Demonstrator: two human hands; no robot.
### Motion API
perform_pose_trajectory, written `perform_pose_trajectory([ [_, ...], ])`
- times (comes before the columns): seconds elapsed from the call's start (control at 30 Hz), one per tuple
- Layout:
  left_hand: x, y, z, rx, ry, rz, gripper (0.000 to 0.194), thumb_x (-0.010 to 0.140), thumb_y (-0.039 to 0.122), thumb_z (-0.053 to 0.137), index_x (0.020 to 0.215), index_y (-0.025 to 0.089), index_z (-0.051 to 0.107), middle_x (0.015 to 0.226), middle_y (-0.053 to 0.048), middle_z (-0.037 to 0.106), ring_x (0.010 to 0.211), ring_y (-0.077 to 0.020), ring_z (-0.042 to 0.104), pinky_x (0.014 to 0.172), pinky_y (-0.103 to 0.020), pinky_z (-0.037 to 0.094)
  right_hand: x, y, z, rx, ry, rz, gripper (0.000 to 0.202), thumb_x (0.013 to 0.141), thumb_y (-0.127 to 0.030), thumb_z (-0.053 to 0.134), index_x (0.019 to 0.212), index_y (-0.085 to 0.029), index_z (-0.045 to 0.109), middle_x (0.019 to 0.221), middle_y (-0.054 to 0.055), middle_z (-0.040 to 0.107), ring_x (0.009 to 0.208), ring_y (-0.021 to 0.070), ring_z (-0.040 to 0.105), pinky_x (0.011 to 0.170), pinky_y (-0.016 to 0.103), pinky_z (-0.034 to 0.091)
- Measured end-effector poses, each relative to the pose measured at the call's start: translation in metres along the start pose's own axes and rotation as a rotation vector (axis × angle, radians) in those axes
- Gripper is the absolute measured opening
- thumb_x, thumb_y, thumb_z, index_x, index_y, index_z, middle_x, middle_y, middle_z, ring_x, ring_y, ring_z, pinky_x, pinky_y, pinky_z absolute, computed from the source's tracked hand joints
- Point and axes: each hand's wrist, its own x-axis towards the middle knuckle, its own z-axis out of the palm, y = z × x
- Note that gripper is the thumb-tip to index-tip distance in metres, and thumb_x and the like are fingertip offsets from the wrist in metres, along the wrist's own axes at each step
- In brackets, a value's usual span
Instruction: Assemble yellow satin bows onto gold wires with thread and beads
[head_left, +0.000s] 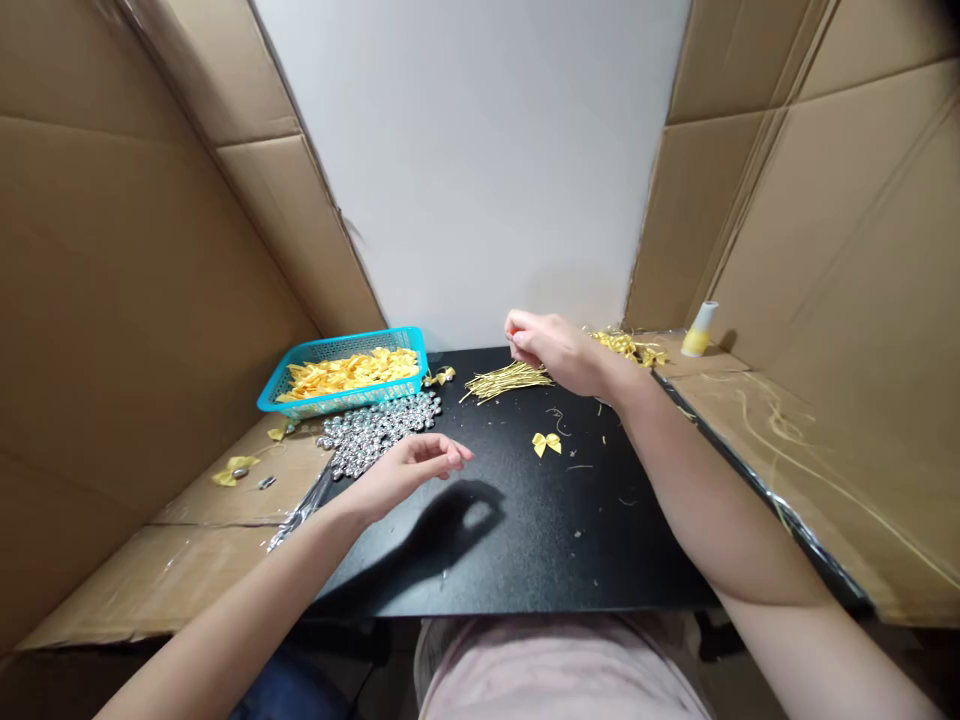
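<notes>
Low over the black table (510, 540), my left hand (416, 465) hovers beside the pile of silver beads (375, 430). Its thumb and fingers are pressed together; whatever may be between them is too small to see. Farther forward, my right hand (555, 350) is closed above a bundle of gold wire-like ties (499, 382). Its fingertips curl inward, so I cannot make out what they hold. A small yellow ribbon bow (547, 444) lies on the tabletop between the hands, touched by neither.
A blue basket (268, 398) of yellow ribbon bows stands at the back left. Bows with silver beads (236, 470) lie on the left cardboard. Behind my right forearm is a gold pile (630, 347), near a thread cone (700, 330). Cardboard walls (862, 210) flank the table.
</notes>
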Motion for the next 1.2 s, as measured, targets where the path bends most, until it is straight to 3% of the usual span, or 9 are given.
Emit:
perform_pose_trajectory([
  [0.17, 0.014, 0.039, -0.001, -0.361, -0.085, 0.035, 0.029, 0.071, 0.037, 0.08, 0.075, 0.015, 0.06, 0.088, -0.006, 0.072, 0.076, -0.0136, 0.064, 0.068, -0.023, 0.05, -0.002, -0.008, -0.001, -0.012, -0.025, -0.04, 0.019, 0.092, -0.02, 0.033, 0.073, -0.02, 0.039, 0.062, -0.003, 0.042, 0.058, 0.0115, 0.036, 0.06, 0.028, 0.029],
  [0.33, 0.032, 0.083, 0.006, -0.491, -0.156, 0.219, 0.029, 0.07, 0.032, 0.081, 0.07, 0.013, 0.059, 0.067, 0.0, 0.063, 0.058, -0.0078, 0.058, 0.054, -0.017, 0.047, -0.012, -0.022, -0.011, -0.035, -0.004, -0.112, 0.018, 0.092, -0.024, 0.036, 0.076, -0.019, 0.042, 0.063, -0.004, 0.041, 0.06, 0.0104, 0.035, 0.061, 0.027, 0.029],
  [0.57, 0.047, 0.126, 0.023, -0.487, -0.02, 0.438, 0.034, 0.062, 0.033, 0.086, 0.066, 0.013, 0.059, 0.06, 0.002, 0.062, 0.052, -0.0051, 0.053, 0.05, -0.015, 0.044, -0.027, -0.036, -0.025, -0.036, 0.049, -0.161, 0.018, 0.092, -0.026, 0.039, 0.078, -0.019, 0.046, 0.064, -0.005, 0.04, 0.059, 0.0094, 0.035, 0.057, 0.025, 0.027],
  [0.77, 0.054, 0.133, 0.037, -0.507, 0.018, 0.529, 0.041, 0.06, 0.031, 0.088, 0.089, 0.016, 0.062, 0.058, 0.003, 0.062, 0.06, -0.0089, 0.062, 0.055, -0.016, 0.047, -0.029, -0.033, -0.029, -0.04, 0.135, -0.185, 0.019, 0.093, -0.026, 0.04, 0.075, -0.019, 0.044, 0.06, -0.006, 0.036, 0.056, 0.0089, 0.033, 0.055, 0.025, 0.026],
  [0.9, 0.057, 0.13, 0.044, -0.506, 0.055, 0.603, 0.044, 0.059, 0.035, 0.088, 0.089, 0.018, 0.061, 0.057, 0.004, 0.061, 0.06, -0.0097, 0.062, 0.054, -0.017, 0.046, -0.029, -0.033, -0.029, -0.049, 0.196, -0.227, 0.019, 0.092, -0.025, 0.04, 0.073, -0.019, 0.042, 0.059, -0.006, 0.036, 0.055, 0.0087, 0.033, 0.054, 0.024, 0.026],
  [1.2, 0.044, 0.127, 0.047, -0.341, 0.181, 0.725, 0.033, 0.071, 0.038, 0.079, 0.091, 0.019, 0.061, 0.068, 0.001, 0.07, 0.058, -0.0092, 0.061, 0.061, -0.021, 0.051, -0.029, -0.037, -0.025, -0.07, 0.188, -0.215, 0.019, 0.09, -0.022, 0.04, 0.072, -0.019, 0.042, 0.058, -0.007, 0.033, 0.054, 0.0088, 0.031, 0.054, 0.025, 0.024],
])
